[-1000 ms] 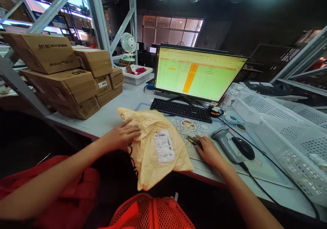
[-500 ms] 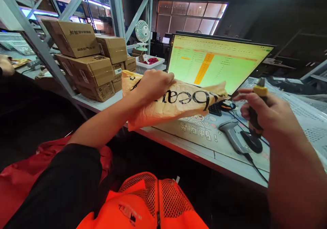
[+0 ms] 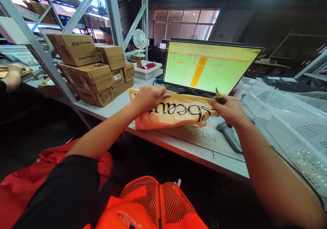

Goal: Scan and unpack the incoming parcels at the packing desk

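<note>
A yellowish mailing bag (image 3: 176, 111) with large black lettering, upside down to me, is held up above the front of the desk. My left hand (image 3: 150, 99) grips its top edge toward the left end, fingers closed. My right hand (image 3: 227, 108) pinches the bag's right end and also holds a black-and-yellow utility knife (image 3: 218, 95), its tip pointing up. Below the right hand a grey barcode scanner (image 3: 230, 137) lies on the printed desk mat (image 3: 201, 140), partly covered by the hand and forearm.
Behind the bag stands a lit monitor (image 3: 204, 67). Stacked cardboard boxes (image 3: 89, 77) fill the left, near a metal rack post (image 3: 46, 55). White plastic baskets (image 3: 293, 113) crowd the right. A small fan (image 3: 139, 39) and a white basket (image 3: 146, 73) sit farther back. Another person's hand (image 3: 14, 74) shows far left.
My right hand, with the utility knife, has moved left and taken hold of the bag's right end. The bag's top edge is straighter now. My left hand keeps its grip.
</note>
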`<state>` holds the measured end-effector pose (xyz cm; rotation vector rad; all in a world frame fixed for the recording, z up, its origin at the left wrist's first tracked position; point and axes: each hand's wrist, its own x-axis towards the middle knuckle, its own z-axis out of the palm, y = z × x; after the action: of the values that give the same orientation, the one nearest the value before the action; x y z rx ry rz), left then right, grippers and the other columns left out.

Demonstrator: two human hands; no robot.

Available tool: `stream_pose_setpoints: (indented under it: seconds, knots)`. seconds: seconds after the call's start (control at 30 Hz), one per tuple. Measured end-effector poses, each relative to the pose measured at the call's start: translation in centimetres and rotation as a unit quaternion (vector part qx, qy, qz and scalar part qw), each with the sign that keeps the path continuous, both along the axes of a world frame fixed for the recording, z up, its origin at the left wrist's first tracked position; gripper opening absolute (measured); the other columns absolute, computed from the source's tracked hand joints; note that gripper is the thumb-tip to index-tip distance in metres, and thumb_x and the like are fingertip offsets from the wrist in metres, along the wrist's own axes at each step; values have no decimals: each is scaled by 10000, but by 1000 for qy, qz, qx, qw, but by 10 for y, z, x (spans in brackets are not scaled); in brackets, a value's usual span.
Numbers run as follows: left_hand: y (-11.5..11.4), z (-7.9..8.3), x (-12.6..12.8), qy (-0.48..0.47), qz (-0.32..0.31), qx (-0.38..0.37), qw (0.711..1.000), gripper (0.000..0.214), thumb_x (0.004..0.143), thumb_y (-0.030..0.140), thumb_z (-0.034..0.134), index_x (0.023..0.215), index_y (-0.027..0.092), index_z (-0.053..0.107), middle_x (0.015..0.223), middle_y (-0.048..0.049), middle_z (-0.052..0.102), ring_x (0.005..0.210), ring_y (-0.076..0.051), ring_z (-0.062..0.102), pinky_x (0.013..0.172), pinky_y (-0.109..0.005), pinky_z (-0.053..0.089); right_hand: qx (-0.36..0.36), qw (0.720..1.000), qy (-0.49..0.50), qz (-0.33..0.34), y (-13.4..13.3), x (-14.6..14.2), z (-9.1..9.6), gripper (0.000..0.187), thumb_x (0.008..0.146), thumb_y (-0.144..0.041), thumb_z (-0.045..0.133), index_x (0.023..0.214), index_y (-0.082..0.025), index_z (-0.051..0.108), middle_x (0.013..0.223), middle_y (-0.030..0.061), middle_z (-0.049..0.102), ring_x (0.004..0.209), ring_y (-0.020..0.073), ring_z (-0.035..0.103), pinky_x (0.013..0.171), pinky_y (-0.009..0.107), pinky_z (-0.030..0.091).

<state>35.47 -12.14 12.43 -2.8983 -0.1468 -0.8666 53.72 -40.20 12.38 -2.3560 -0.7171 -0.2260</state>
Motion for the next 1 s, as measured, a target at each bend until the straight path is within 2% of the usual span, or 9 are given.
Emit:
stream_pose_setpoints:
  seconds: [0.13, 0.23, 0.33, 0.43, 0.57, 0.7, 0.83, 0.93, 1.0]
  knots:
    - [6, 0, -14, 44, 31, 0, 999, 317, 1035, 455, 525, 981, 203, 708, 840, -93, 726, 810, -272, 691, 702, -325, 421, -83, 988, -79, -100, -3, 3, 5, 371, 894, -565, 565, 817, -206, 619, 768, 93, 654, 736, 249, 601, 637, 342, 413]
    - [-1, 0, -17, 36, 60, -21, 997, 335, 1053, 453, 474, 1093, 204, 695, 816, -91, 719, 784, -279, 696, 725, -341, 439, -111, 968, -183, -131, 2, -27, 17, 542, 932, -707, 463, 995, -196, 628, 834, 151, 673, 807, 317, 628, 700, 396, 443]
    - [-14, 2, -15, 18, 58, -30, 998, 317, 1057, 426, 468, 1193, 206, 651, 832, -90, 721, 799, -287, 701, 728, -340, 439, -175, 964, -201, -25, 18, -67, 24, 582, 955, -739, 394, 1058, -209, 608, 894, 148, 686, 834, 310, 624, 730, 395, 446]
    - [-22, 6, -12, 9, 45, -40, 998, 304, 1064, 397, 445, 1198, 199, 633, 858, -98, 724, 817, -289, 701, 740, -341, 441, -224, 936, -263, 67, 38, -82, 23, 432, 1018, -569, 384, 1082, -202, 603, 1020, 146, 699, 911, 283, 612, 722, 350, 415]
    - [-27, 10, -13, 17, 32, -43, 998, 294, 1066, 377, 439, 1192, 184, 621, 860, -102, 721, 813, -284, 698, 751, -342, 441, -283, 888, -342, 122, 56, -78, 17, 282, 1030, -331, 384, 1113, -190, 613, 953, 109, 718, 812, 235, 604, 678, 325, 328]
    - [-31, 10, -16, 21, 7, -30, 999, 299, 1070, 375, 432, 1197, 177, 617, 820, -85, 718, 745, -245, 683, 701, -316, 422, -317, 852, -392, 142, 72, -83, 12, 308, 990, -170, 392, 1179, -202, 633, 918, 99, 728, 785, 220, 619, 694, 335, 296]
    - [-27, 3, -30, 21, -6, 6, 1000, 333, 1080, 388, 388, 1168, 194, 643, 741, -71, 702, 664, -239, 662, 615, -309, 375, -372, 850, -356, 108, 69, -61, 15, 349, 998, -188, 387, 1254, -213, 623, 1025, 135, 738, 852, 251, 664, 722, 342, 348]
    - [-12, -2, -46, 17, 33, 33, 999, 364, 1083, 393, 360, 1150, 198, 661, 712, -71, 697, 644, -246, 660, 576, -307, 340, -445, 866, -228, -20, 39, -19, 20, 338, 1002, -189, 370, 1190, -175, 650, 1063, 189, 729, 939, 317, 697, 755, 380, 420]
    - [1, -2, -55, 19, 68, 44, 997, 386, 1084, 400, 350, 1161, 186, 662, 729, -83, 704, 666, -253, 670, 574, -305, 341, -452, 871, -177, -79, 15, 5, 17, 358, 1004, -186, 344, 1207, -156, 637, 1089, 220, 719, 994, 353, 701, 770, 412, 459]
